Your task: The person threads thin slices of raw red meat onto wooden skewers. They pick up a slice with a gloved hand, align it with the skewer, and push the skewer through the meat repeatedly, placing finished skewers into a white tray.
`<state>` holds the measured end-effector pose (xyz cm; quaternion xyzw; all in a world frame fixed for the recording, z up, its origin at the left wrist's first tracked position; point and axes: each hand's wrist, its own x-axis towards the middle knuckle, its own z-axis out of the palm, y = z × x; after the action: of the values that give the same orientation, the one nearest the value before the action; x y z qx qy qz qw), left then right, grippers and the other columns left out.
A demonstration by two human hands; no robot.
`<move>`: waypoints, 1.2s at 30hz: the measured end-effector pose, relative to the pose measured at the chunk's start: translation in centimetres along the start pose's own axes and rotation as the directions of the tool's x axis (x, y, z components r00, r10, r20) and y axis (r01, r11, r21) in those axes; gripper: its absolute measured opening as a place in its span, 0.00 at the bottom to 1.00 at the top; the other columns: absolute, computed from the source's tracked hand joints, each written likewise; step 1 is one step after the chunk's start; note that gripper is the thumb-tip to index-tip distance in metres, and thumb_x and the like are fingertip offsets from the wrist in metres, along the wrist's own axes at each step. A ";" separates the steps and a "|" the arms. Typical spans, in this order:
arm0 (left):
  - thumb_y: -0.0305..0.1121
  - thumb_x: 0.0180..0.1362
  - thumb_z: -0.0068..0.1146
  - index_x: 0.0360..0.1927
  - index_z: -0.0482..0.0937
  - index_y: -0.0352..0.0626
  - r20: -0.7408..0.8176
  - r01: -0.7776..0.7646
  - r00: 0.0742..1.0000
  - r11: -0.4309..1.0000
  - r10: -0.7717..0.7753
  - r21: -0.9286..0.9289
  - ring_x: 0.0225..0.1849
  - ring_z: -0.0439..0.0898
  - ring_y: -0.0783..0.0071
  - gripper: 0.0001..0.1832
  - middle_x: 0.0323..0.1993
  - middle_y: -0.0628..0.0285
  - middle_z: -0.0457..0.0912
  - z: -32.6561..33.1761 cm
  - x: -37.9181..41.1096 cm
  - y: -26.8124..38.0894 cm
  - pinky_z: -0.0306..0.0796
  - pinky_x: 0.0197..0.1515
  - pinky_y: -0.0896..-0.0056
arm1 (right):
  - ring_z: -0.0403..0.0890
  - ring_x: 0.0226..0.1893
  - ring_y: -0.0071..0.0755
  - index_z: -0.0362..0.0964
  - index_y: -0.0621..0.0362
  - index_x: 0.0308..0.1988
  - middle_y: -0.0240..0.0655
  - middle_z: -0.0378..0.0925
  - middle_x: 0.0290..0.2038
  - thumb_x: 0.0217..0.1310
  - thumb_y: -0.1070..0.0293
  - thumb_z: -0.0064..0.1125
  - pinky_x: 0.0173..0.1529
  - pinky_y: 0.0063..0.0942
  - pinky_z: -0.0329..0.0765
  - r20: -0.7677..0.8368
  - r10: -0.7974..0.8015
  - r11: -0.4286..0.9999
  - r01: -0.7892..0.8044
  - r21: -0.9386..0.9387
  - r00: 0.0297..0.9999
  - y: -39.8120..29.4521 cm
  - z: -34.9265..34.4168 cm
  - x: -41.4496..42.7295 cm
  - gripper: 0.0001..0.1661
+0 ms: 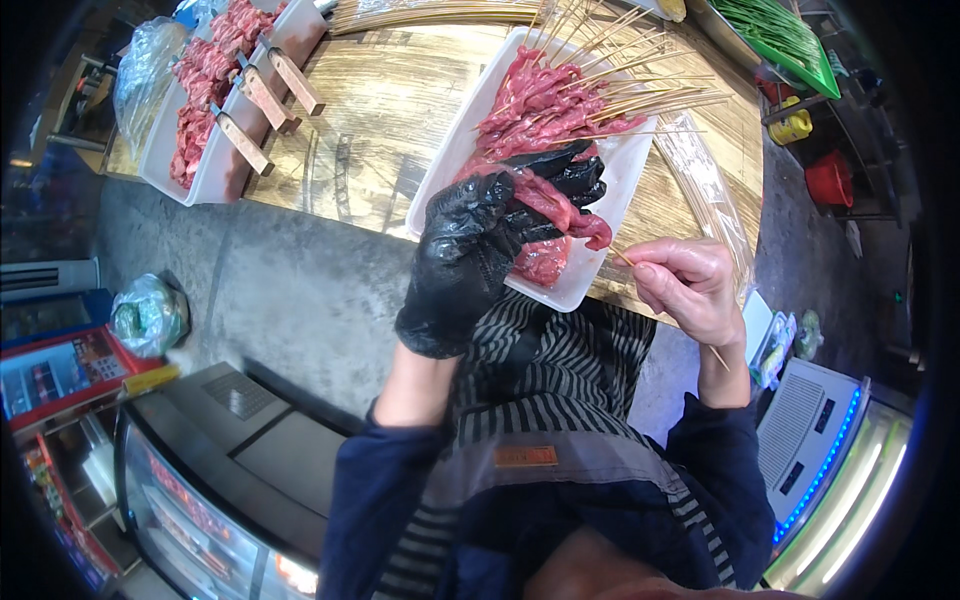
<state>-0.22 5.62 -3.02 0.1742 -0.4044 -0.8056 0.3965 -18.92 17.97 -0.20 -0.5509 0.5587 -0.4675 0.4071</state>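
My left hand (469, 244), in a black glove, is closed around a strip of raw red meat (547, 201) above a white plastic tray (444, 169). My bare right hand (690, 289) pinches a thin bamboo skewer (621, 256) between thumb and fingers. One end of it meets the drooping end of the meat strip; whether it has gone in, I cannot tell. Behind my glove, a pile of skewered meat (540, 105) fills the tray's far part, its bare sticks fanning out over the rim. A loose lump of meat (541, 262) lies at the tray's near end.
A bag of bamboo skewers (705, 187) lies right of the tray, and more skewers (442, 15) lie along the far side. At left, a white tub (206, 176) holds meat on wooden-handled skewers (247, 142). Green vegetables (772, 30) stand far right. The wooden table's (337, 150) near edge is before me.
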 end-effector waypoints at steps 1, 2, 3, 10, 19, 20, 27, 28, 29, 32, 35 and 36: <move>0.28 0.65 0.42 0.43 0.72 0.27 0.035 0.030 0.999 0.994 -0.027 -0.106 0.43 0.79 0.63 0.13 0.38 0.50 0.78 -0.2 0.2 -0.2 0.73 0.50 0.63 | 0.71 0.17 0.17 0.75 0.70 0.39 0.32 0.74 0.19 0.61 0.75 0.54 0.20 0.16 0.66 0.014 -0.013 1.000 0.013 -0.028 1.000 -0.2 0.0 0.1 0.09; 0.28 0.64 0.43 0.43 0.72 0.27 0.073 0.064 0.996 0.976 -0.050 -0.210 0.43 0.79 0.63 0.12 0.37 0.51 0.78 -0.4 0.3 -0.3 0.74 0.49 0.65 | 0.71 0.17 0.17 0.75 0.70 0.39 0.32 0.74 0.19 0.61 0.75 0.54 0.20 0.16 0.66 0.029 -0.025 0.998 0.027 -0.055 0.999 -0.4 -0.1 0.3 0.09; 0.28 0.64 0.43 0.42 0.72 0.27 0.084 0.033 0.996 0.990 -0.022 -0.135 0.42 0.79 0.64 0.12 0.36 0.52 0.78 -0.4 0.2 -0.3 0.74 0.49 0.66 | 0.71 0.17 0.17 0.75 0.70 0.39 0.32 0.74 0.19 0.61 0.75 0.54 0.20 0.16 0.66 0.043 -0.037 0.996 0.040 -0.083 0.998 -0.5 -0.2 0.4 0.09; 0.28 0.63 0.48 0.42 0.72 0.29 0.148 -0.132 0.979 0.988 0.143 -0.079 0.42 0.79 0.67 0.11 0.37 0.56 0.77 -0.4 -0.6 -0.9 0.75 0.47 0.69 | 0.69 0.16 0.18 0.75 0.71 0.39 0.31 0.72 0.18 0.62 0.73 0.55 0.19 0.17 0.64 0.114 0.024 0.975 -0.048 0.215 0.993 0.5 -0.6 0.6 0.10; 0.24 0.59 0.52 0.38 0.72 0.31 0.056 0.148 0.987 0.988 -0.151 0.048 0.44 0.78 0.67 0.07 0.37 0.58 0.75 -0.8 0.5 -1.3 0.72 0.49 0.67 | 0.66 0.14 0.18 0.74 0.74 0.39 0.34 0.71 0.18 0.62 0.74 0.54 0.19 0.18 0.64 0.095 -0.002 0.862 -0.047 0.505 0.995 1.8 0.0 0.6 0.11; 0.23 0.58 0.53 0.38 0.72 0.31 0.148 -0.039 0.989 0.989 0.018 0.140 0.44 0.78 0.67 0.07 0.36 0.58 0.75 -0.8 0.3 -1.4 0.72 0.49 0.67 | 0.66 0.15 0.18 0.74 0.74 0.39 0.34 0.71 0.18 0.62 0.74 0.54 0.19 0.18 0.64 0.094 0.000 0.856 -0.049 0.514 0.996 1.8 0.1 0.5 0.11; 0.27 0.58 0.53 0.30 0.73 0.31 0.147 -0.021 0.989 0.999 0.017 0.028 0.37 0.78 0.70 0.07 0.31 0.59 0.76 0.8 0.1 -0.2 0.72 0.45 0.70 | 0.65 0.15 0.18 0.74 0.73 0.39 0.33 0.70 0.18 0.63 0.74 0.53 0.19 0.18 0.63 0.066 0.001 0.841 -0.037 0.540 0.998 1.8 0.9 0.2 0.11; 0.27 0.58 0.52 0.29 0.74 0.31 0.143 0.020 0.990 1.000 -0.019 -0.005 0.37 0.78 0.70 0.08 0.30 0.59 0.76 0.7 0.2 -0.3 0.72 0.45 0.70 | 0.65 0.15 0.17 0.74 0.73 0.39 0.33 0.70 0.18 0.63 0.74 0.53 0.19 0.17 0.63 0.058 0.000 0.853 -0.030 0.522 0.998 1.8 1.0 0.2 0.11; 0.28 0.58 0.52 0.29 0.74 0.30 0.151 0.073 0.986 0.996 -0.066 -0.044 0.37 0.78 0.70 0.09 0.31 0.58 0.77 0.5 0.3 -0.3 0.72 0.45 0.70 | 0.65 0.15 0.17 0.74 0.73 0.39 0.33 0.70 0.18 0.63 0.74 0.53 0.19 0.17 0.63 0.050 -0.002 0.864 -0.023 0.503 0.999 1.6 1.1 0.2 0.11; 0.29 0.60 0.49 0.31 0.75 0.29 0.127 0.137 0.983 0.991 -0.136 0.001 0.39 0.79 0.69 0.10 0.35 0.56 0.79 1.3 0.3 0.8 0.72 0.46 0.70 | 0.66 0.15 0.17 0.74 0.73 0.39 0.33 0.71 0.19 0.62 0.74 0.53 0.19 0.17 0.63 0.042 0.008 0.895 -0.026 0.445 0.999 1.5 0.8 0.2 0.10; 0.27 0.61 0.46 0.35 0.76 0.28 0.133 -0.029 0.991 0.988 0.009 0.152 0.41 0.80 0.68 0.11 0.39 0.54 0.79 0.8 -0.3 1.2 0.72 0.48 0.69 | 0.68 0.15 0.17 0.75 0.72 0.39 0.33 0.72 0.19 0.62 0.74 0.54 0.19 0.16 0.64 0.039 0.014 0.915 -0.029 0.403 0.999 1.0 0.6 0.1 0.10; 0.26 0.61 0.45 0.36 0.76 0.27 0.152 -0.116 0.985 0.973 0.086 0.201 0.42 0.80 0.67 0.11 0.40 0.53 0.80 0.4 -0.5 0.9 0.72 0.49 0.69 | 0.68 0.16 0.17 0.75 0.72 0.39 0.34 0.73 0.20 0.62 0.74 0.54 0.19 0.16 0.64 0.037 0.015 0.921 -0.029 0.389 0.999 0.9 0.6 0.1 0.10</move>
<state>0.35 5.90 -2.09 0.1363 -0.5221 -0.7478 0.3868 -18.60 17.83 -1.24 -0.4606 0.4540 -0.5552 0.5230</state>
